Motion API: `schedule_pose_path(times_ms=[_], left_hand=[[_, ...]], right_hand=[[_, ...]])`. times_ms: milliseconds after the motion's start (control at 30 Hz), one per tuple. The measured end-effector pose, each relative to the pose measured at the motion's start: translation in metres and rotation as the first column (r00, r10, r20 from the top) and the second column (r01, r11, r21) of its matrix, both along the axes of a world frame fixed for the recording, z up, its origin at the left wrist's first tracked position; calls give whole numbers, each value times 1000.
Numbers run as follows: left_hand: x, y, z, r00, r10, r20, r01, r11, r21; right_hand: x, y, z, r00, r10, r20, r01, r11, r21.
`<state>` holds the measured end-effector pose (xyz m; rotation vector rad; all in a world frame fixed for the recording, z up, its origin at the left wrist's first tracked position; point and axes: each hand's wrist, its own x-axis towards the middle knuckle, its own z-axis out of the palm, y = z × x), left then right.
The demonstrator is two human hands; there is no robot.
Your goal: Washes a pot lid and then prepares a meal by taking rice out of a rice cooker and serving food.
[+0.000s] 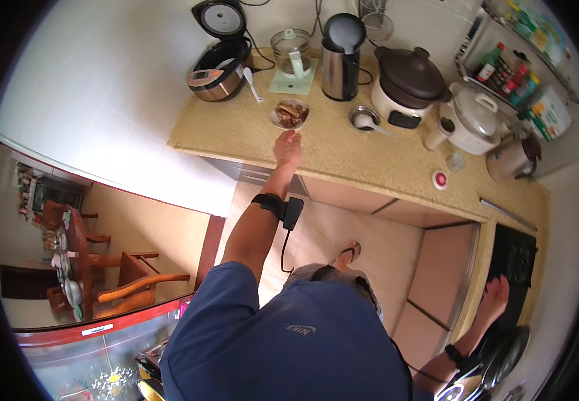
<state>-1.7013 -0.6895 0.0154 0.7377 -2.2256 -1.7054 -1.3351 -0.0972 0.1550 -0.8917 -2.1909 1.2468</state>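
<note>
My left hand (288,148) reaches to the near rim of a small bowl (273,120) on the counter. Browned pieces of food (292,114) lie in the bowl. The fingertips are close to or on the rim; whether they grip it cannot be told. On the right, my right hand (496,296) is held over the black gas stove (517,255), its fingers apart and nothing in it. Behind the bowl stand a rice cooker (216,82) with its lid up, a white spoon (251,84) and a glass kettle (291,52) with a pale green handle.
A steel electric kettle (340,70), a metal bowl with a white ladle (364,120), a dark-lidded clay cooker (409,80) and a white pot (475,118) line the counter (239,135). Cabinets run below. Pans (510,356) stand near my right forearm. A wooden chair (134,280) is at left.
</note>
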Motion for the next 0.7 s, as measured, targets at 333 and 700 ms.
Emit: schedule_pose_path(times_ms=[333,700], left_hand=[[-92,-166,4,998,59,28,-57,997,-55],[-207,-246,-31,977,-195,82,209,834,-510]], right_hand=[[-359,-312,-56,677,736,-6,-734,676,59],[-481,-516,-180,625,695,355,-532,712,-457]])
